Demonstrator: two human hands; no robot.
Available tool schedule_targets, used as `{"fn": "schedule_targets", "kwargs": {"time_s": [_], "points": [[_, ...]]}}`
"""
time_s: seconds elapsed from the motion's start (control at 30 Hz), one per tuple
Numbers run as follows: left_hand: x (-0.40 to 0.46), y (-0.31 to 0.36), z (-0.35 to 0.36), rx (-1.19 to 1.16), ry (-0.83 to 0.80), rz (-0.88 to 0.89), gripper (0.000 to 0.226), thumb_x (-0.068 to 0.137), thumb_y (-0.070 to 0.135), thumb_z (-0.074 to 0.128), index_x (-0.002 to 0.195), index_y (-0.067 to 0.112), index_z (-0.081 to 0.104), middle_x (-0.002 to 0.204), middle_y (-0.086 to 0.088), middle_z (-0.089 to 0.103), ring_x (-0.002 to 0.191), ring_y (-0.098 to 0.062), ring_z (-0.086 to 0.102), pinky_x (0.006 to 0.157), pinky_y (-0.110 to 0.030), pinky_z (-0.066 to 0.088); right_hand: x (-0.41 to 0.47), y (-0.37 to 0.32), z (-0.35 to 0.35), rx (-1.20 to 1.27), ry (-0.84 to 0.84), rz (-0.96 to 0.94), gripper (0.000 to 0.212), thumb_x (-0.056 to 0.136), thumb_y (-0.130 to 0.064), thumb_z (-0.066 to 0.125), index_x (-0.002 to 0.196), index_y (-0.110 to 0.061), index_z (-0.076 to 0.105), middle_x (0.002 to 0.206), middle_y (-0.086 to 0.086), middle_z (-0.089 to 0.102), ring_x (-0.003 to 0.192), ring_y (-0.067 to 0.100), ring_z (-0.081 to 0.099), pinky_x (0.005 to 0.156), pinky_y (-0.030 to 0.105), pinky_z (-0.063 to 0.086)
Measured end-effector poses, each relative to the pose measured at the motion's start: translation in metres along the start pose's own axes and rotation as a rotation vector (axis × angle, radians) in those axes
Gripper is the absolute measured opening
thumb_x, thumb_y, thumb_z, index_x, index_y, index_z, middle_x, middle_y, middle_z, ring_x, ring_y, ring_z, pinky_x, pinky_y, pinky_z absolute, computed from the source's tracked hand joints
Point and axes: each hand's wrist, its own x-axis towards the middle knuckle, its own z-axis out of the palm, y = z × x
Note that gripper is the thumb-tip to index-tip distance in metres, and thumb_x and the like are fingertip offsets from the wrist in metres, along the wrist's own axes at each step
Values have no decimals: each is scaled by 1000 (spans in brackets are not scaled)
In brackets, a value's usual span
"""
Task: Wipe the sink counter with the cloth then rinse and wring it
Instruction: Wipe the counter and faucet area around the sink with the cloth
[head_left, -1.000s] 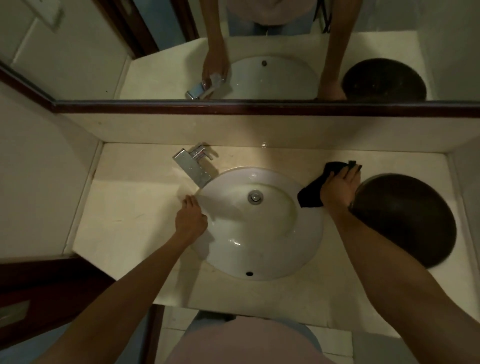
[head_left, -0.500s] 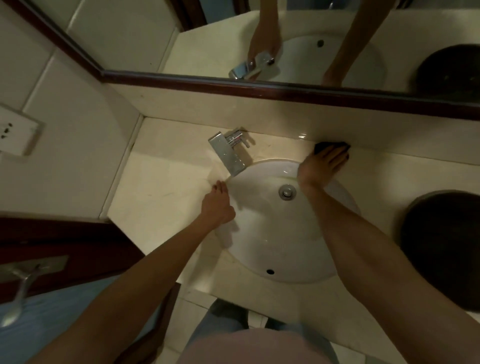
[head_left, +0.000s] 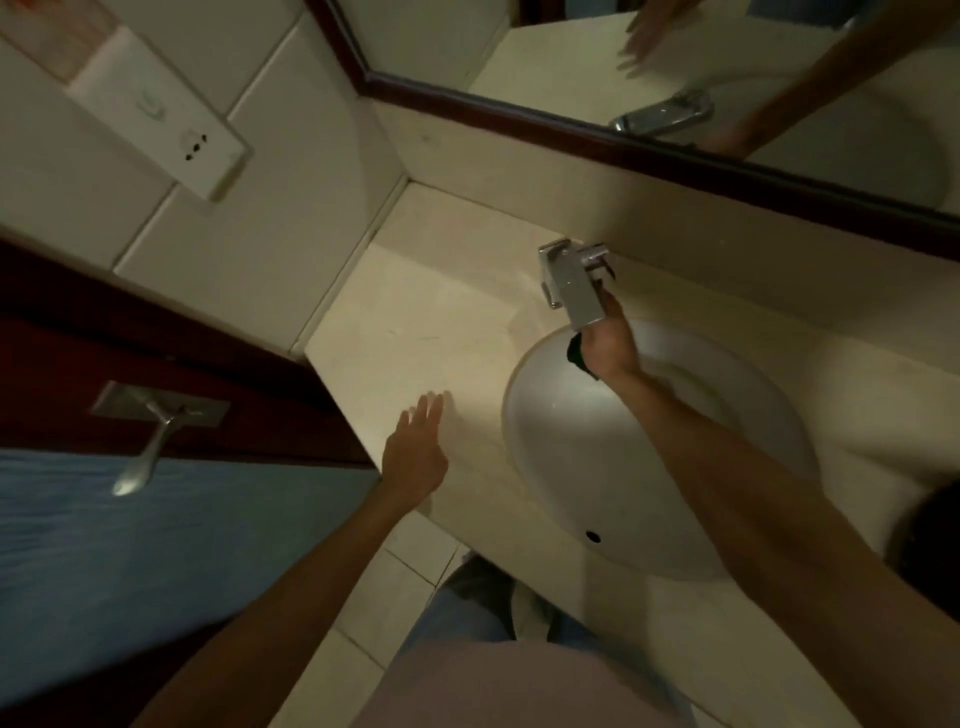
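Two hands are being seen by the sink (head_left: 613, 467). Only a scrap of the cloth (head_left: 575, 353) is showing, gripped by the right hand (head_left: 610, 345) under the faucet (head_left: 571, 283), having been carried left along the rim. The left hand (head_left: 415, 452), lifted off the rim, is being spread flat over the tabletop (head_left: 415, 332).

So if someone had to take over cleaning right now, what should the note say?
Left hand: open, fingers spread, over the counter left of the sink, holding nothing.
Right hand: shut on the dark cloth, at the sink's back rim just under the tap.
Done: cannot tell how much counter is wiped.
Left: no water seen running; rinse the cloth, then wring it.
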Motion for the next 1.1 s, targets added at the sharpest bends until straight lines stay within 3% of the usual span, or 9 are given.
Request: {"fn": "schedule_targets", "kwargs": {"time_s": [0.07, 0.17, 0.23, 0.3, 0.4, 0.57, 0.73, 0.87, 1.1], "points": [[-19, -29, 14, 18, -74, -15, 88, 89, 2, 45, 158, 28, -4, 168, -4, 3, 154, -27, 11, 122, -40, 22, -10, -15, 21, 36, 89, 170, 49, 98, -3, 45, 146, 0, 41, 145, 21, 50, 132, 34, 49, 105, 32, 40], [-35, -53, 24, -1, -217, 16, 90, 89, 3, 48, 159, 25, -3, 168, -4, -2, 154, -27, 6, 121, -39, 23, -19, -41, 48, 3, 148, 260, 36, 97, -2, 47, 132, 5, 51, 130, 27, 57, 119, 42, 55, 97, 43, 47], [-36, -55, 23, 17, -211, 41, 91, 88, 3, 53, 160, 22, 0, 168, -5, 0, 154, -28, 9, 119, -39, 27, -28, -48, 68, -33, 202, 151, 46, 93, 2, 51, 139, 2, 48, 138, 24, 53, 127, 39, 51, 105, 43, 45], [-32, -52, 19, 34, -212, 44, 92, 87, 3, 55, 160, 24, 2, 168, -3, 1, 154, -27, 10, 118, -38, 29, -27, -41, 95, -188, 179, -149, 62, 86, 11, 57, 146, 1, 44, 146, 20, 49, 137, 36, 45, 116, 42, 38], [-29, -56, 19, 31, -212, 38, 94, 87, 3, 57, 160, 26, 2, 168, -1, 1, 154, -25, 10, 119, -40, 31, -27, -49, 120, -258, -92, -555, 57, 81, 17, 62, 137, 8, 54, 145, 25, 51, 135, 43, 48, 118, 48, 33], [-32, -68, 20, 19, -175, 104, 90, 89, -2, 53, 160, 27, 6, 168, -2, 5, 152, -23, 17, 117, -39, 33, -57, -88, 146, -164, -375, -682, 40, 99, -5, 50, 135, 9, 56, 145, 29, 50, 136, 48, 46, 118, 52, 28], [-31, -74, 12, -181, 0, 69, 66, 93, -4, 45, 154, 18, 35, 157, -6, 39, 141, -22, 42, 116, -33, 35, -143, -83, 161, -171, -431, -824, 47, 101, -9, 50, 147, 0, 46, 156, 18, 41, 146, 35, 36, 123, 48, 22], [-39, -69, 15, -189, 66, 168, 53, 94, 5, 57, 146, 8, 46, 150, -12, 48, 134, -29, 50, 107, -45, 46, -207, -71, 152, -251, -441, -815, 48, 105, -17, 42, 151, -4, 41, 160, 14, 35, 150, 30, 28, 125, 45, 17], [-48, -18, 35, 24, -45, 527, 74, 90, -2, 55, 157, 12, 26, 164, -7, 23, 148, -25, 29, 116, -36, 33, -318, -26, 120, -502, -374, -566, 56, 109, -34, 36, 159, -13, 24, 168, 5, 18, 156, 23, 9, 126, 45, 13]]}}
